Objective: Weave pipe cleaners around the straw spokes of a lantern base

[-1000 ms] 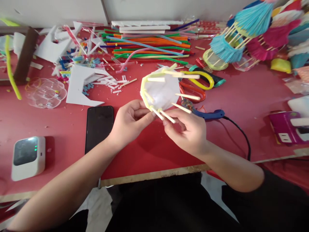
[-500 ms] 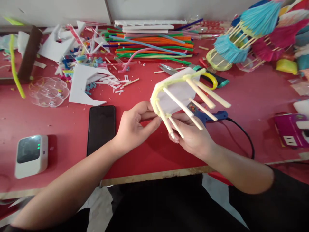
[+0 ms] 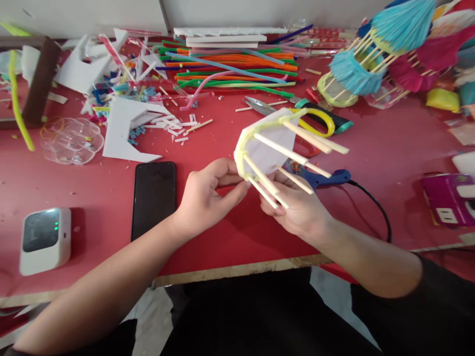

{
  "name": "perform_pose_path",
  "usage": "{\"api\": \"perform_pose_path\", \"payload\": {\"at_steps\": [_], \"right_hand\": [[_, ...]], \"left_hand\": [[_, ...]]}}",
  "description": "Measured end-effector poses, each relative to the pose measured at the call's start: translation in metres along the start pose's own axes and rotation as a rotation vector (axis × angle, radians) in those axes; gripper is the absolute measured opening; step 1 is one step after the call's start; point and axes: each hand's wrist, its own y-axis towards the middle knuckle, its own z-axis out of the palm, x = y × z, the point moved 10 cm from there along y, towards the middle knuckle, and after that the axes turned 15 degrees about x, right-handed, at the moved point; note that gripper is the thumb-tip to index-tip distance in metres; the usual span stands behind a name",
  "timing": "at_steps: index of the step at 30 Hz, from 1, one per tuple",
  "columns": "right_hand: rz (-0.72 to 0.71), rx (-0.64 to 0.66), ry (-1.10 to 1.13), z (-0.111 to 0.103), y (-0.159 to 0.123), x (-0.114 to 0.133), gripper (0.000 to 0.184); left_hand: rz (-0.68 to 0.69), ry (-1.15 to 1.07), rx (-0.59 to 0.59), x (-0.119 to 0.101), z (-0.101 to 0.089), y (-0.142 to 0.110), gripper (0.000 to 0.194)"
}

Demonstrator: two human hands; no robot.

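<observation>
Both hands hold up a white foam board piece (image 3: 266,145) above the table, tilted, with several pale wooden sticks standing out of its face. A light yellow pipe cleaner (image 3: 245,144) runs along its edge, round the stick bases. My left hand (image 3: 211,190) pinches the near left corner between thumb and fingers. My right hand (image 3: 297,205) grips the near edge, its fingers partly hidden behind the sticks and board. Behind the piece lie scissors (image 3: 321,121) with yellow-lined handles. A blue glue gun (image 3: 330,179) with a black cord rests beyond my right hand.
A black phone (image 3: 154,198) lies left of my left hand, and a white device with a screen (image 3: 45,241) stands farther left. Colourful pipe cleaners (image 3: 230,69) and foam scraps (image 3: 124,131) cover the back. Blue paper-skirted stick models (image 3: 356,74) stand back right, a purple box (image 3: 443,200) at right.
The foam piece has turned in my hands, its sticks swinging a little and its far edge coming slightly lower. My grip stays nearly the same.
</observation>
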Motion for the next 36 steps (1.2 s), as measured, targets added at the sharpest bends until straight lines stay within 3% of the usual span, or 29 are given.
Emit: {"api": "perform_pose_path", "payload": {"at_steps": [4,9,12,14,17,19,21,36], "right_hand": [[-0.003,-0.007,-0.069,-0.001,0.000,0.003,0.053],[-0.039,-0.124,-0.137,-0.011,-0.005,0.007,0.047],[-0.108,-0.167,-0.366,-0.012,-0.012,0.019,0.034],[-0.232,-0.193,-0.665,-0.004,-0.020,0.039,0.022],[-0.559,-0.245,-1.196,0.027,-0.039,0.073,0.010],[-0.748,-0.242,-1.450,0.048,-0.050,0.081,0.009],[-0.836,-0.225,-1.579,0.059,-0.054,0.082,0.012],[-0.824,-0.212,-1.728,0.061,-0.051,0.076,0.020]], "left_hand": [[-0.027,-0.003,0.013,0.001,0.002,-0.001,0.014],[-0.125,-0.147,-0.001,0.013,0.003,0.002,0.017],[-0.214,-0.257,-0.003,0.022,0.004,0.003,0.019],[-0.260,-0.339,-0.003,0.026,0.005,0.003,0.021],[-0.281,-0.488,-0.009,0.031,0.006,0.002,0.023],[-0.292,-0.546,-0.008,0.034,0.007,0.001,0.023],[-0.307,-0.567,0.000,0.037,0.008,0.001,0.025],[-0.296,-0.575,0.000,0.038,0.008,0.001,0.037]]}}
